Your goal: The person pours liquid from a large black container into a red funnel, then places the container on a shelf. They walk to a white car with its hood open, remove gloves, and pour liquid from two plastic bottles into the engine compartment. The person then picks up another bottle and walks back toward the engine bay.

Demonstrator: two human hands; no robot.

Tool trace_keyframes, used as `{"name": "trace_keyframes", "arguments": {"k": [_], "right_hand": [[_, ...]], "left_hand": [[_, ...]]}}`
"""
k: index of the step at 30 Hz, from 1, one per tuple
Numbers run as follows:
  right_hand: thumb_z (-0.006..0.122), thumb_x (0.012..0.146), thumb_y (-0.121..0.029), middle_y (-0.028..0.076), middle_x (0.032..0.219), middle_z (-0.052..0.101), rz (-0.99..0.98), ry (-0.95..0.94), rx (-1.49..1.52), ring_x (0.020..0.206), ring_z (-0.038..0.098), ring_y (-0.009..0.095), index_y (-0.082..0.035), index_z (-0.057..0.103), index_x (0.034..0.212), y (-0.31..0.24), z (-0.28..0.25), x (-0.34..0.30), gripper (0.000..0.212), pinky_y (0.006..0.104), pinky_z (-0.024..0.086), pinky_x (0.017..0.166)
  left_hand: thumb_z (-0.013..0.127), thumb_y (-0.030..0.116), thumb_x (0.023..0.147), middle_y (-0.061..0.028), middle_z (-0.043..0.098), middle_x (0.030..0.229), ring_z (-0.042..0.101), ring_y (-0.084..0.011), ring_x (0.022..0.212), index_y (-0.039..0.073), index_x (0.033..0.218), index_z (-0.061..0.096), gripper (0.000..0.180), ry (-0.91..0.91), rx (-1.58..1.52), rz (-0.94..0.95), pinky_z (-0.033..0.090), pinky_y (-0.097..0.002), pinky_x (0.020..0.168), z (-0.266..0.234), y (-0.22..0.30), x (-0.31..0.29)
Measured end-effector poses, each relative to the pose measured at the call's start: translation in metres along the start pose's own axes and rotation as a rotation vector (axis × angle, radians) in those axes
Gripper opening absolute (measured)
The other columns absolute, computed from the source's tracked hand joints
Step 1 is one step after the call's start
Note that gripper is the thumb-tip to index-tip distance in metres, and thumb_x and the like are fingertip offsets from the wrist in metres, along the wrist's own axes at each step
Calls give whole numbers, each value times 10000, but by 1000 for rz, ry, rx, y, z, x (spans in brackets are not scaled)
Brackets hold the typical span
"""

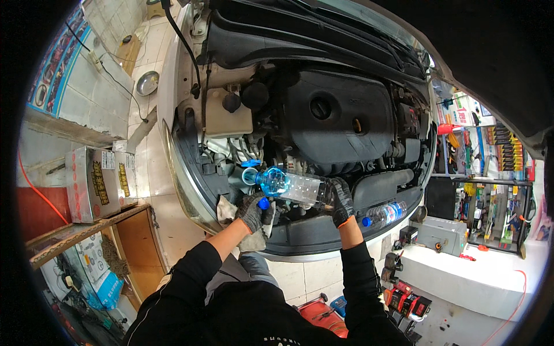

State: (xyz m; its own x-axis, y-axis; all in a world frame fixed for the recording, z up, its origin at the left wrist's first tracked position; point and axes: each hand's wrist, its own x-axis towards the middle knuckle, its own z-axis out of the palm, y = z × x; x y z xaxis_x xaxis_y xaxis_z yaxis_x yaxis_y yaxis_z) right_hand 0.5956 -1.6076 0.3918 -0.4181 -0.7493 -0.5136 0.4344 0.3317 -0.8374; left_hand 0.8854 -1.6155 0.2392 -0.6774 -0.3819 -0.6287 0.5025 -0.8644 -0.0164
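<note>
- Fingers of the right hand (341,202), in a dark grey knitted glove with an orange cuff edge, are clamped around the base end of a clear plastic bottle (306,189).
- Fingers of the left hand (252,213), gloved in the same ribbed knit, are curled together on a small round blue screw cap (264,203).
- The clear plastic bottle lies slantwise over the front of the engine bay, base toward the right hand, tapering shoulder to the left; its thin, shiny wall looks blue-tinted near the shoulder.
- Just beyond its neck end sits a glossy blue plastic piece (251,163); whether they touch, I cannot tell.
- Crumpled pale cloth (227,209), soft and creased, shows beside the left glove.
- A second bottle (388,213), smooth and blue-capped, with a coloured label, rests on its side along the black front edge.
- Behind, the engine cover (346,130) is a broad, matte black moulding with rounded corners and a round filler cap (320,108).
- To its left stands a boxy, cream-coloured plastic reservoir (228,121).
</note>
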Motion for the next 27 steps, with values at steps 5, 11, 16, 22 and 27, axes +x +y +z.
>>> {"name": "trace_keyframes", "arguments": {"k": [5, 11, 16, 22, 27], "right_hand": [[700, 924, -131, 92, 1166, 641, -106, 71, -167, 1017, 616, 197, -32, 443, 1356, -11, 29, -15, 513, 337, 538, 882], [763, 857, -103, 96, 1148, 634, -255, 129, -467, 1040, 604, 207, 17, 420, 1381, -20, 64, -35, 638, 326, 499, 929], [818, 787, -143, 192, 1298, 524, -440, 34, -608, 1129, 564, 262, 29, 408, 1410, -32, 98, -75, 765, 362, 486, 964], [846, 721, -329, 237, 1247, 506, -717, 51, -1041, 1145, 501, 388, 30, 499, 1316, -42, 130, -112, 777, 470, 458, 979], [874, 759, -266, 130, 1234, 498, -863, 14, -1405, 1156, 532, 251, -7, 399, 1390, -41, 118, -123, 831, 354, 482, 1005]], "left_hand": [[543, 463, 931, -125, 684, 769, 642, -294, 591, 50, 1002, 665, 436, -245, -99, -73, 528, -399, 521, -4, -1, -3], [560, 444, 918, -128, 717, 890, 683, -275, 667, 37, 1085, 656, 450, -79, -176, 70, 586, -377, 597, 4, -5, -4], [546, 374, 956, -132, 708, 1073, 703, -269, 896, 37, 1188, 635, 419, -1, -332, -8, 620, -398, 736, 23, 2, -25], [466, 244, 1039, -137, 613, 1283, 633, -285, 1097, 45, 1309, 564, 350, 105, -313, 139, 582, -422, 917, 32, -1, -38], [506, 177, 1022, -103, 586, 1269, 576, -272, 1131, 93, 1286, 566, 283, 31, -292, 264, 540, -393, 944, 26, -3, -41]]}}
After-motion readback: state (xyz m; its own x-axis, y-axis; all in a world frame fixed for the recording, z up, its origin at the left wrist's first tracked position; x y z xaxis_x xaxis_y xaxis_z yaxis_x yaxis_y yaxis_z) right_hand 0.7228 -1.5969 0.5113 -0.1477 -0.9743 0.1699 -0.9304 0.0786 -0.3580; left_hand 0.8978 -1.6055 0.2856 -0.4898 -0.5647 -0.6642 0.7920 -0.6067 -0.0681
